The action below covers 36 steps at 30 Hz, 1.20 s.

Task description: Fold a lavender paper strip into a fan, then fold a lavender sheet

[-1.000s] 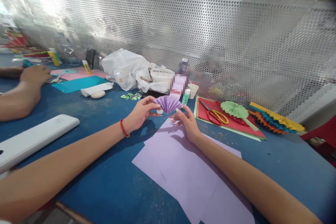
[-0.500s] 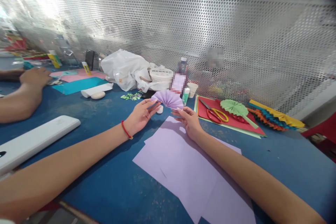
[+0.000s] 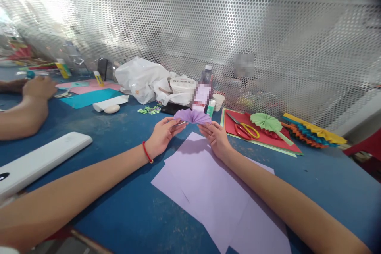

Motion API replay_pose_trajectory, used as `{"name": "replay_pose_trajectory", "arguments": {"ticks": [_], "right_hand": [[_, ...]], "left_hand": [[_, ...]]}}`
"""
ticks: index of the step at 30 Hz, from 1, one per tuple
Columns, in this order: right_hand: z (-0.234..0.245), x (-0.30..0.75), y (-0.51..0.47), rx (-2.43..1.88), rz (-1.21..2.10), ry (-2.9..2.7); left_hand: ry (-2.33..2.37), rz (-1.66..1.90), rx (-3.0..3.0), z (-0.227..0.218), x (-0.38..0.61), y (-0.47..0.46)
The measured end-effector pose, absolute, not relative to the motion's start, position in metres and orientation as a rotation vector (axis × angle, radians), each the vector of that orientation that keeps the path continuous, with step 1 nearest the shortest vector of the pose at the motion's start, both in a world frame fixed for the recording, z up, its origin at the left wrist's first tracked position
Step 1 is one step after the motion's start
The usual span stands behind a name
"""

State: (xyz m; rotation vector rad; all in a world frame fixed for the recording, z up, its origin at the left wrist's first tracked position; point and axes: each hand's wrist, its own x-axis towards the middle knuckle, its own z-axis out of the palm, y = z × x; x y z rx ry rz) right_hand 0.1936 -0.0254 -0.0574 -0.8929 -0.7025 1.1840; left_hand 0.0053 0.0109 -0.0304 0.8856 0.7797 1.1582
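Observation:
Between my two hands a pleated purple paper fan point(image 3: 193, 116) is held up, spread in a half circle. My left hand point(image 3: 164, 135), with a red cord bracelet at the wrist, pinches its left end. The right end sits between the thumb and fingers of my right hand point(image 3: 216, 137). Below the fan and under my right forearm lie several overlapping purple paper sheets point(image 3: 205, 182). A black phone-like slab point(image 3: 174, 108) lies just behind the fan, and a glue stick point(image 3: 210, 108) stands near its right end.
Red-handled scissors point(image 3: 244, 127) and a green pleated paper leaf point(image 3: 266, 122) rest on stacked coloured paper point(image 3: 230, 125) at right. Behind stand a white plastic bag point(image 3: 139, 77), a bottle point(image 3: 207, 74) and a paper cup point(image 3: 218, 102). Another person's hand point(image 3: 38, 87) is at left; a long white device point(image 3: 44, 160) lies nearer.
The fan has come lower and tilted flatter, still held at both ends. My left hand has moved slightly right and down; the black slab behind shows more.

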Motion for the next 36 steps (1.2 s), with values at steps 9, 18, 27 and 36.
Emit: {"name": "replay_pose_trajectory", "arguments": {"ticks": [9, 18, 27, 36], "right_hand": [[-0.056, 0.195, -0.026, -0.916, 1.202, -0.73], [-0.058, 0.194, -0.025, -0.963, 1.182, -0.859], [-0.062, 0.193, -0.029, -0.983, 1.164, -0.998], [-0.058, 0.193, -0.032, -0.949, 1.117, -1.07]], "left_hand": [[0.878, 1.167, 0.979, -0.033, 0.002, 0.018], [0.922, 1.265, 1.098, -0.03, -0.004, 0.026], [0.881, 1.166, 1.262, -0.036, -0.001, 0.028], [0.837, 0.996, 1.435, -0.03, -0.001, 0.016]]}}
